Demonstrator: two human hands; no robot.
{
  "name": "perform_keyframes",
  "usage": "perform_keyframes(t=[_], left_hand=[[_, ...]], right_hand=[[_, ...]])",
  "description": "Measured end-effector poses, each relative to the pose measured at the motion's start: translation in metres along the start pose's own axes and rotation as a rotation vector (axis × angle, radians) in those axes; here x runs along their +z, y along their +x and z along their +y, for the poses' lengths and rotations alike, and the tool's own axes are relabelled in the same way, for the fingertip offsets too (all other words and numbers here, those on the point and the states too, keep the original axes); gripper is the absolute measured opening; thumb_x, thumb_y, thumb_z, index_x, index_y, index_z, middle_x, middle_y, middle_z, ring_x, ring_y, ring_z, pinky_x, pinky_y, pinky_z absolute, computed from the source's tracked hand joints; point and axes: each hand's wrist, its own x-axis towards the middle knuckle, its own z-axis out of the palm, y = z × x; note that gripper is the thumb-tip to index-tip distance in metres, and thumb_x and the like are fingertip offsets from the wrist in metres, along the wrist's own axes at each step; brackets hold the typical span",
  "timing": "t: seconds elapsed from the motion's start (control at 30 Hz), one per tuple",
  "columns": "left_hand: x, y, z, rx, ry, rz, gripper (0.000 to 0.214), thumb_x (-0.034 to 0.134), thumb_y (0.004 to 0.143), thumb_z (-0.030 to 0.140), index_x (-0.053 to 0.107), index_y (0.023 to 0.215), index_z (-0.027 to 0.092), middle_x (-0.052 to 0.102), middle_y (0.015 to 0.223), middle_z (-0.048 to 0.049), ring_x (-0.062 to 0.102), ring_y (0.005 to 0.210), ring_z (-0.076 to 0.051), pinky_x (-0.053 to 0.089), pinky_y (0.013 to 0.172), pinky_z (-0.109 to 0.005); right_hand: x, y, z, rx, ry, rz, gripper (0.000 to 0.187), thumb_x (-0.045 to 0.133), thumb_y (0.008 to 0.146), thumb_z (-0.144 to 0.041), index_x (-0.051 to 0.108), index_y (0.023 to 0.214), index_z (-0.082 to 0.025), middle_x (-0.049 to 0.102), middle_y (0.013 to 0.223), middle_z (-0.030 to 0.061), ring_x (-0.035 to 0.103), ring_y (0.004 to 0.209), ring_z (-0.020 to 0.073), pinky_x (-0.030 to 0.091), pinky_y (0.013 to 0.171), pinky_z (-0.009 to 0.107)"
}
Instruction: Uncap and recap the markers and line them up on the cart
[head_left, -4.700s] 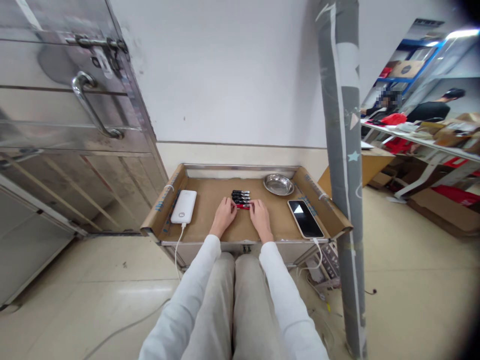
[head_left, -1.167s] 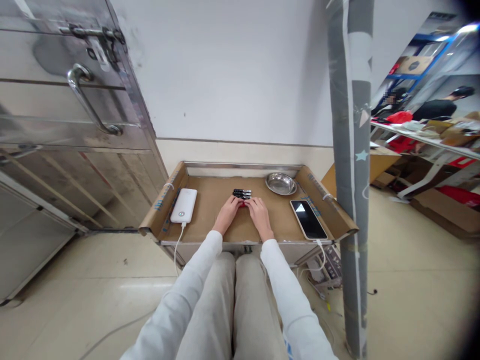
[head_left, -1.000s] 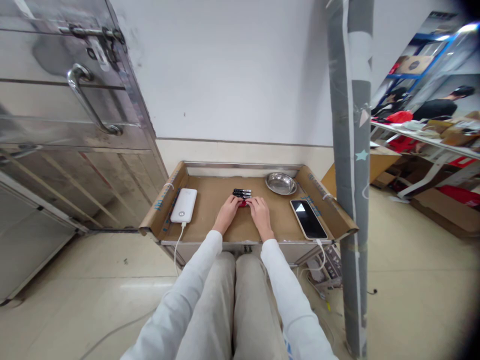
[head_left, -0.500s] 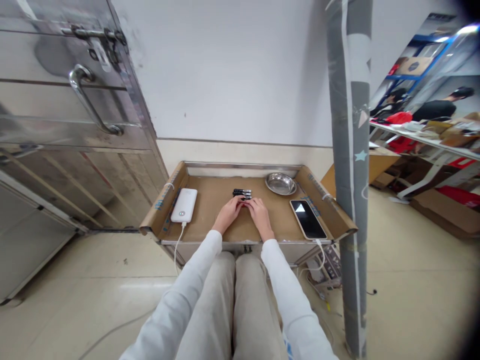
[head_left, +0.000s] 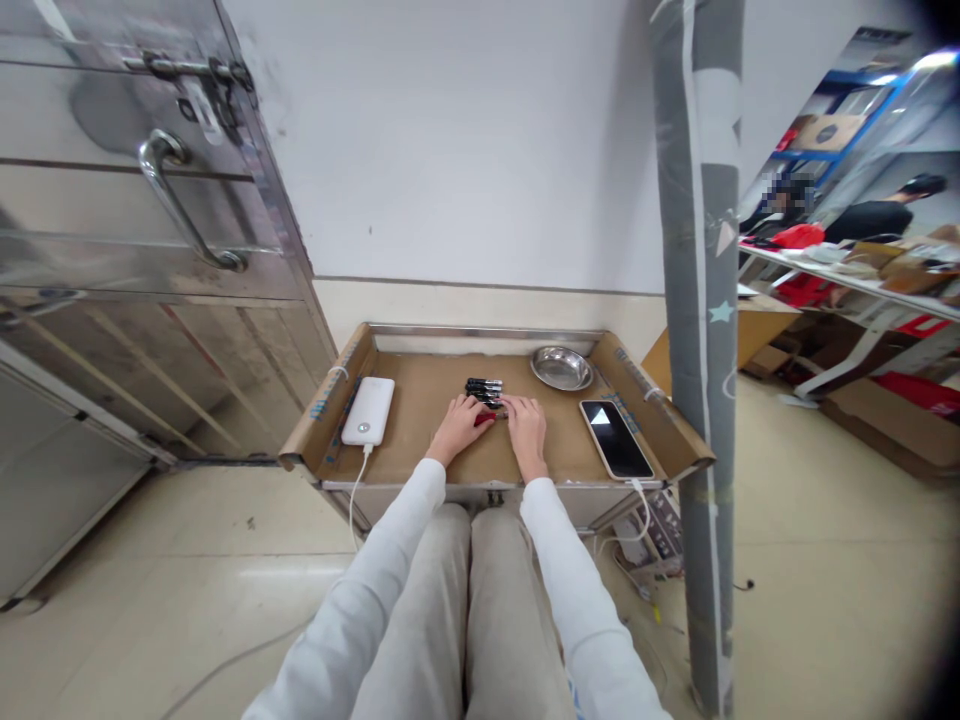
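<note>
A white power bank (head_left: 370, 408) is lying on one side with a cord (head_left: 367, 449) in its end. A phone (head_left: 616, 440) is lying on the other side. A shiny bowl (head_left: 561, 369) is sitting near the back. A tall gray pole (head_left: 694, 360) is standing up. A metal door (head_left: 67, 230) is showing its curvy handle (head_left: 174, 209). Far off, two people (head_left: 870, 219) are staying near a messy table (head_left: 859, 284).

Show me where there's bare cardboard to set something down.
Bare cardboard lies between the white power bank and the left hand, and between the right hand and the phone. Crowded: the middle, with black pens and a red pen, and the metal bowl's corner.
</note>
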Motion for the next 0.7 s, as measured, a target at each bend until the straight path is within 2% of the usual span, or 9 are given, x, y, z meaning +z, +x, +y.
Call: perform_keyframes(t=[0.23, 0.53, 0.63, 0.7], left_hand=[[-0.0008, 0.0019, -0.0008, -0.079, 0.038, 0.161, 0.019, 0.042, 0.093, 0.029, 0.054, 0.102, 0.019, 0.062, 0.098, -0.007, 0.053, 0.092, -0.022, 0.041, 0.085, -0.036], [-0.004, 0.0003, 0.001, -0.046, 0.015, 0.186, 0.021, 0.042, 0.094, 0.032, 0.054, 0.104, 0.019, 0.063, 0.098, -0.0064, 0.055, 0.092, -0.021, 0.042, 0.084, -0.035], [-0.0046, -0.0003, 0.001, -0.032, 0.01, 0.178, 0.02, 0.043, 0.093, 0.032, 0.054, 0.104, 0.019, 0.064, 0.099, -0.0059, 0.055, 0.091, -0.02, 0.042, 0.083, -0.034], [-0.0042, -0.0005, 0.0002, -0.025, 0.017, 0.173, 0.02, 0.043, 0.093, 0.032, 0.054, 0.104, 0.019, 0.064, 0.099, -0.0056, 0.055, 0.09, -0.02, 0.042, 0.082, -0.033]], right_hand=[[0.0014, 0.0, 0.0001, 0.036, -0.022, 0.019, 0.032, 0.037, 0.096, -0.028, 0.067, 0.101, -0.019, 0.068, 0.093, 0.0084, 0.055, 0.085, 0.02, 0.035, 0.081, 0.031], [0.0023, -0.0005, 0.0032, 0.124, -0.044, 0.107, 0.033, 0.036, 0.096, -0.031, 0.067, 0.101, -0.018, 0.068, 0.094, 0.01, 0.055, 0.085, 0.0208, 0.036, 0.082, 0.033], [0.0008, 0.0001, 0.0012, 0.11, 0.004, 0.086, 0.034, 0.035, 0.096, -0.03, 0.066, 0.101, -0.017, 0.068, 0.096, 0.0098, 0.057, 0.088, 0.021, 0.038, 0.084, 0.034], [-0.0021, 0.0005, -0.0029, 0.058, 0.082, 0.033, 0.033, 0.034, 0.095, -0.027, 0.062, 0.11, -0.018, 0.067, 0.103, 0.009, 0.058, 0.092, 0.0207, 0.04, 0.085, 0.034]])
